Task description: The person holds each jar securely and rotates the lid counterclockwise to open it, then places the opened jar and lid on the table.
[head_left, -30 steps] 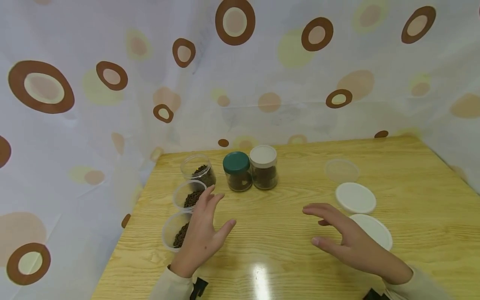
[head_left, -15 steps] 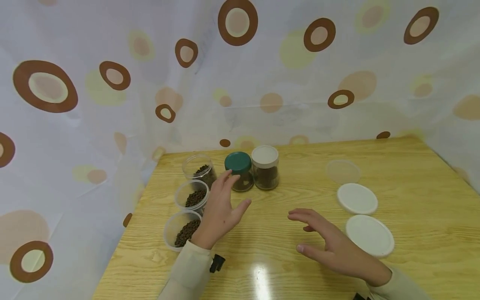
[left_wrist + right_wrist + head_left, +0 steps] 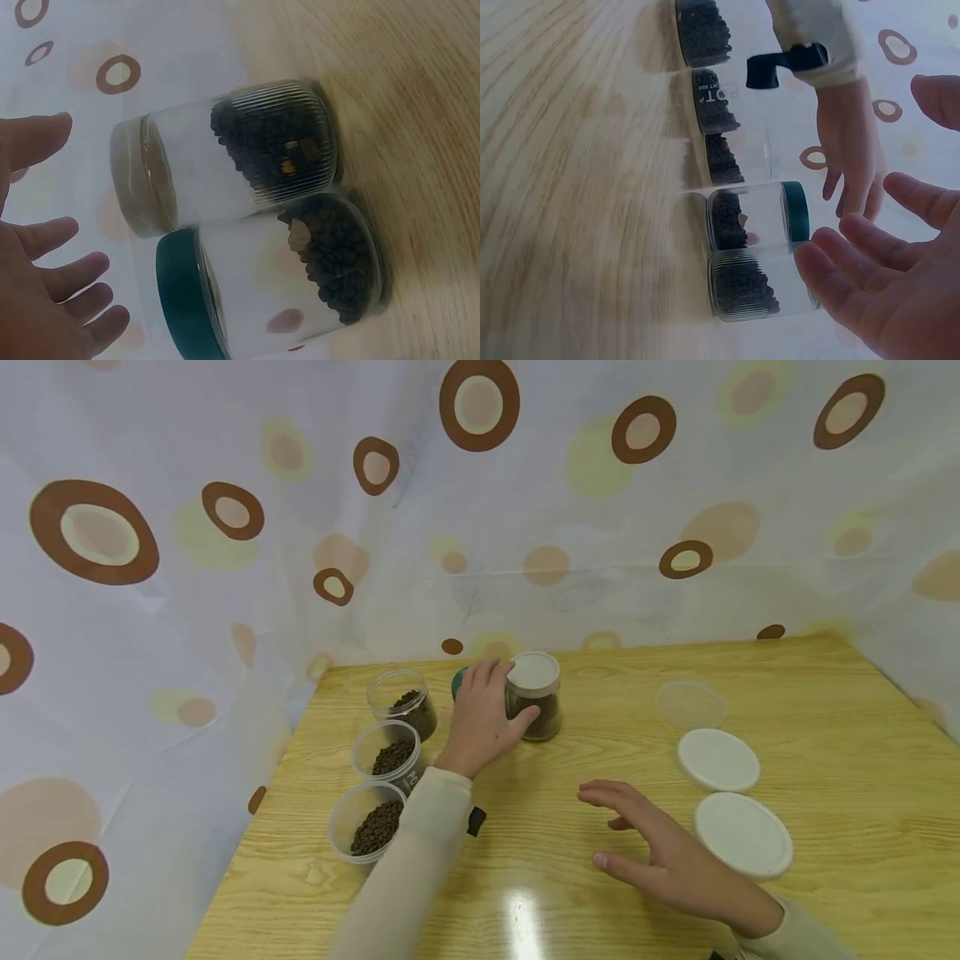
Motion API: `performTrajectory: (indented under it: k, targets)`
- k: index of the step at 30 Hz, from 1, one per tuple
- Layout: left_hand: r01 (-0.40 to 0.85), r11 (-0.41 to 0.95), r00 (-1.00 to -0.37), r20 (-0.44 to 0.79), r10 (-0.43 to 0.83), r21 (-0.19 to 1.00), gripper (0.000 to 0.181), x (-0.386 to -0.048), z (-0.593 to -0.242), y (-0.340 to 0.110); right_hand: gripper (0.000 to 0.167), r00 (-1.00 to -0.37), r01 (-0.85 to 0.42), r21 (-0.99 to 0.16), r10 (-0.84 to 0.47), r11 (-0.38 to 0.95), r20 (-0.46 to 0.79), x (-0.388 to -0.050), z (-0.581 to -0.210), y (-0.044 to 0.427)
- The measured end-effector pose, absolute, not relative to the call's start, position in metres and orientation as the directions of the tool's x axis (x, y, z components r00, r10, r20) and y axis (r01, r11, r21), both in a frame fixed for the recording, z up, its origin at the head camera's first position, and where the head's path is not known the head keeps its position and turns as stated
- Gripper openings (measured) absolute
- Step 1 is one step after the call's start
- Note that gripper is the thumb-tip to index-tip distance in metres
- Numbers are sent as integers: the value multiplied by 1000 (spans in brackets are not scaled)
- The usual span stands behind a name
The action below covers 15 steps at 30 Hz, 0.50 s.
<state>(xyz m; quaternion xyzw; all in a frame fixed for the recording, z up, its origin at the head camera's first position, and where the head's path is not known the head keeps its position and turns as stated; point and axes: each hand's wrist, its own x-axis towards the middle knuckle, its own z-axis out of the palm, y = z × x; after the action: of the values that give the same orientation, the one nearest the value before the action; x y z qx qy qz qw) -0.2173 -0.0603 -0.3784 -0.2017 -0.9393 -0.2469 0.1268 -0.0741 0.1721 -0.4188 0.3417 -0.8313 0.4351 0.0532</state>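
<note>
My left hand [image 3: 486, 720] hovers over the two lidded jars with its fingers spread; in the left wrist view a gap shows between the fingertips and the lids. The green-lidded jar [image 3: 262, 277] and the white-lidded jar [image 3: 240, 150] stand side by side, each partly filled with dark pellets. From the head, my left hand hides most of the green-lidded one. My right hand [image 3: 675, 860] is held above the table's right half, thumb and fingers apart, holding nothing.
Three open clear containers with dark pellets form a column at the left: a back one [image 3: 415, 717], a middle one [image 3: 411, 777] and a front one [image 3: 341, 831]. At the right lie a translucent lid [image 3: 691, 705] and two white lids [image 3: 718, 760] [image 3: 742, 833], near my right hand.
My left hand has moved from beside the open containers, forward and right, to the lidded jars. My right hand has shifted a little left. The jars and lids have stayed put.
</note>
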Motion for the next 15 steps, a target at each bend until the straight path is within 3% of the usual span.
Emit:
performTrajectory:
  k: [15]
  targets:
    - [342, 928, -933, 171, 316, 147, 104, -262, -389, -35, 67, -769, -615, -667, -505, 420, 392, -78, -420, 174]
